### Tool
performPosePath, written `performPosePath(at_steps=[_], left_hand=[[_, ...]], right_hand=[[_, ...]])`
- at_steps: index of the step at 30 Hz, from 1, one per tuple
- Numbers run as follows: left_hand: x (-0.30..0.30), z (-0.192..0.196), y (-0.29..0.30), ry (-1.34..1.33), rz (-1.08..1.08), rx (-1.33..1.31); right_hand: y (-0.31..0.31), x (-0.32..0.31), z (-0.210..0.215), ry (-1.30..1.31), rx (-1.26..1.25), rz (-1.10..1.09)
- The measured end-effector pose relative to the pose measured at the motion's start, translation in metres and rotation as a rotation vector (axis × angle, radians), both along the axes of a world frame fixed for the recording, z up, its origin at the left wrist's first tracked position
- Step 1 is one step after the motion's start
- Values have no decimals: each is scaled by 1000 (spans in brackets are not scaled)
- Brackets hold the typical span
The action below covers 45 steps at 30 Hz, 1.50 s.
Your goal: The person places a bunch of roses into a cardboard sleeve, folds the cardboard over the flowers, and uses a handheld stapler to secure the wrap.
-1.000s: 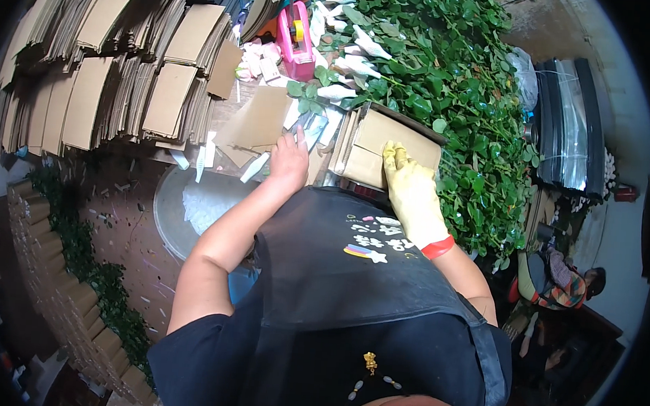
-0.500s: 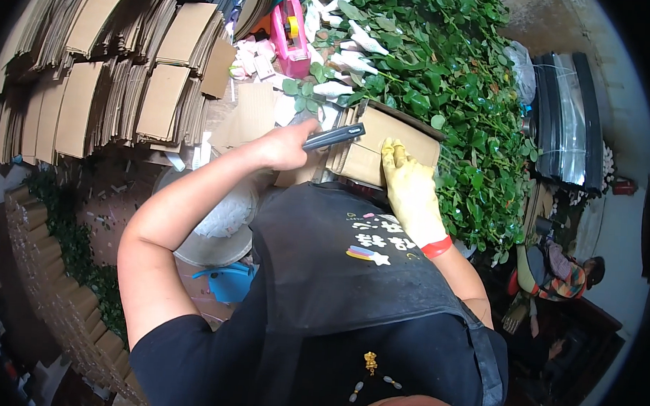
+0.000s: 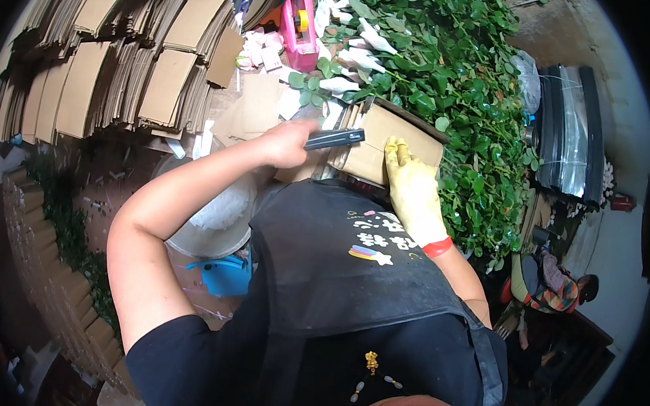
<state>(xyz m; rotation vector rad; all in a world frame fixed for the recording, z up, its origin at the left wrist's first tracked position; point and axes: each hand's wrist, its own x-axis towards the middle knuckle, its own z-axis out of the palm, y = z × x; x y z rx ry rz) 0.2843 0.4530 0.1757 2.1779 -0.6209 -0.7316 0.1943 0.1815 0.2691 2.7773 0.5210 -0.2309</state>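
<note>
My bare left hand (image 3: 290, 143) is closed round a black stapler (image 3: 334, 139). The stapler's front end lies over the left side of a folded brown cardboard wrap (image 3: 370, 139). My right hand (image 3: 414, 186), in a yellow rubber glove with a red cuff, lies on top of the wrap with its fingers stretched over the surface. Its thumb is hidden. Layered cardboard edges show at the wrap's left side, and a darker flap runs along its far edge. What the wrap encloses is hidden.
Leafy green stems (image 3: 466, 92) heap to the right, with white-wrapped flower heads (image 3: 376, 39) along their left side. A pink tape dispenser (image 3: 299, 34) stands behind. Stacked cardboard sheets (image 3: 168, 85) fill the left. A white bucket (image 3: 219, 226) stands low left. Another person (image 3: 558, 284) is at far right.
The stapler has tipped slightly toward level, still at the wrap's left side. My left elbow has shifted a little outward. My gloved right hand stays on the wrap, and the view has moved slightly.
</note>
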Motion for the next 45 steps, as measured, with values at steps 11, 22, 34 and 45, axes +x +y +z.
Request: performPosePath(at_steps=[11, 22, 34, 45], left_hand=[[-38, 5, -9, -1116, -333, 382], [45, -16, -6, -1091, -639, -39], [102, -39, -36, -1263, -235, 387], [113, -58, -42, -888, -239, 303]], right_hand=[[2, -2, -3, -72, -167, 72], [8, -1, -2, -81, -172, 27], [18, -1, 4, -27, -190, -50], [13, 4, 8, -58, 59, -84]])
